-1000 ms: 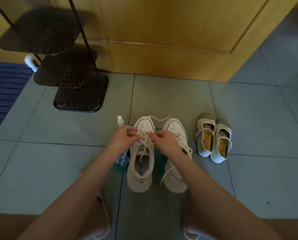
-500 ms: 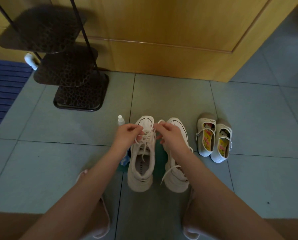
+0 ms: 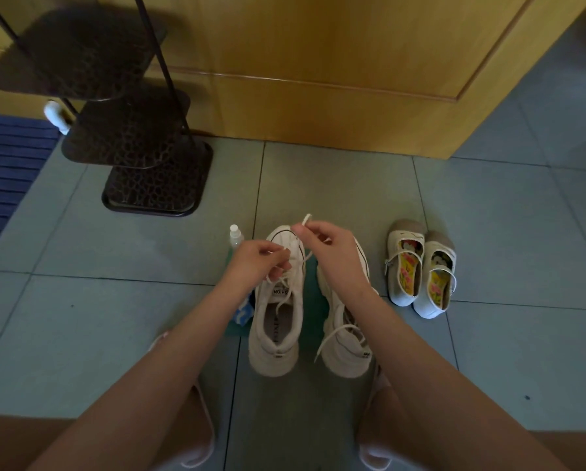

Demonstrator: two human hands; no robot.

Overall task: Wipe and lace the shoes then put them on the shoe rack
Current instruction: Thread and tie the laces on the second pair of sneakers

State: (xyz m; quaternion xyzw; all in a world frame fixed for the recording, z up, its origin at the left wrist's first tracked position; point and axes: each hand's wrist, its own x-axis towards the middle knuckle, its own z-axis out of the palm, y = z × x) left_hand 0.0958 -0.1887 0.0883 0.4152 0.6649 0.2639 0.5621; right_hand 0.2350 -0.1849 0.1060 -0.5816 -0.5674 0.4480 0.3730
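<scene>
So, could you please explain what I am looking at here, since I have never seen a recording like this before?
There is no machine here: these are a person's two bare hands, filmed by one camera worn on the head, looking forward and down. On the tiled floor stand a pair of white sneakers on a green cloth, a small bottle, a pair of small strap shoes and a dark shoe rack. The left hand and the right hand each pinch part of the white lace of the left sneaker; the right hand lifts its end above the toe.
</scene>
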